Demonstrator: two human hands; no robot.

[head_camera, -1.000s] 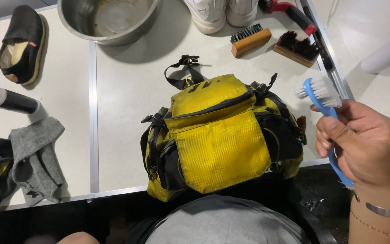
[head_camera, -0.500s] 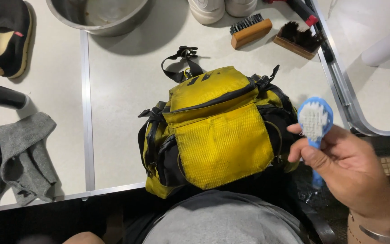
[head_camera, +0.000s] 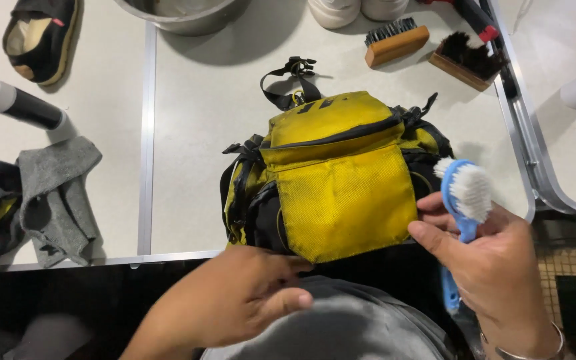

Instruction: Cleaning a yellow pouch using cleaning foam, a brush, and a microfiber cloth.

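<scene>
Grey cloth point(head_camera: 58, 193) lies at the tabletop's point(head_camera: 195, 133) left. The left hand point(head_camera: 228, 303), loosely curled and empty, touches the bag's front lower edge. For even scrubbing, that edge is best held taut. The yellow bag point(head_camera: 338, 180), dingy with black trim, sits mid-tabletop. The right hand point(head_camera: 495, 267) grips the blue brush point(head_camera: 465, 200) closed, bristles up.

The bag point(head_camera: 335, 177) sits on the table point(head_camera: 201, 120). The cloth point(head_camera: 55, 193) lies to its left. Two brushes point(head_camera: 395, 41) and a bowl point(head_camera: 181, 13) lie behind it.
</scene>
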